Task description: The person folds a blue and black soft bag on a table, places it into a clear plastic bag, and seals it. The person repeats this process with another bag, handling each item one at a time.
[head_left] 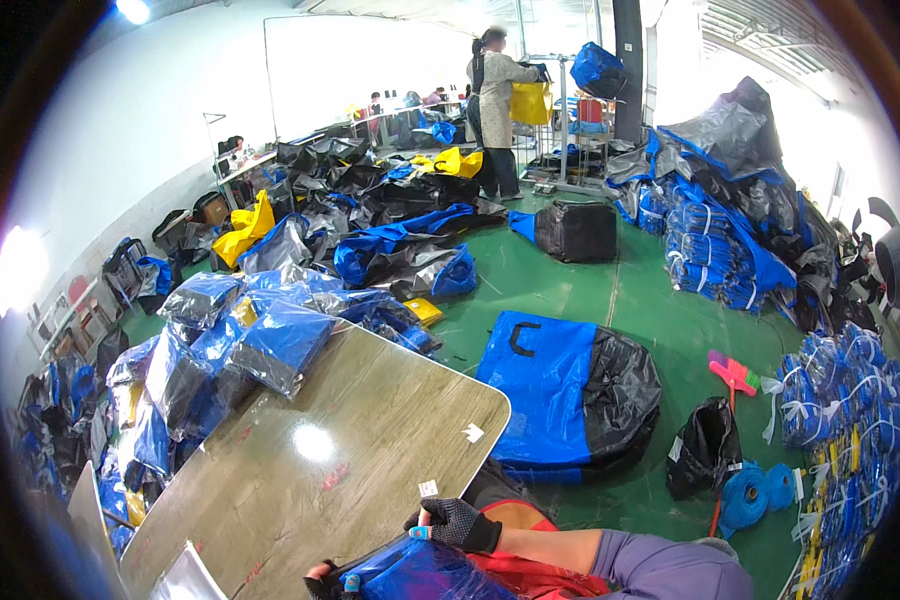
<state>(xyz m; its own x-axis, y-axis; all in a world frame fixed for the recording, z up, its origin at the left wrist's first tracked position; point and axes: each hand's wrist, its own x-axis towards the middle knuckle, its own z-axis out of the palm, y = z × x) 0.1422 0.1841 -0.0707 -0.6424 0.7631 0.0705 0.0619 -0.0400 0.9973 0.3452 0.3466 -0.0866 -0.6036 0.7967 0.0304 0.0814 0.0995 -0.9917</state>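
At the lower edge both my hands grip a blue bag wrapped in clear plastic (420, 575). My right hand (457, 522), in a black fingerless glove with a purple sleeve behind it, is closed over the packet's top edge. Only part of my left hand (320, 582) shows, also gloved, holding the packet's left corner. The packet sits just off the near corner of a wooden table (350, 450). A heap of similar wrapped blue bags (240, 340) lies on the table's far left end.
A large blue and black bag (560, 400) lies on the green floor beyond the table, beside a small black bag (703, 450) and blue twine rolls (745, 495). Bundled bag piles (715, 240) fill the right. A person (495, 110) stands at the back.
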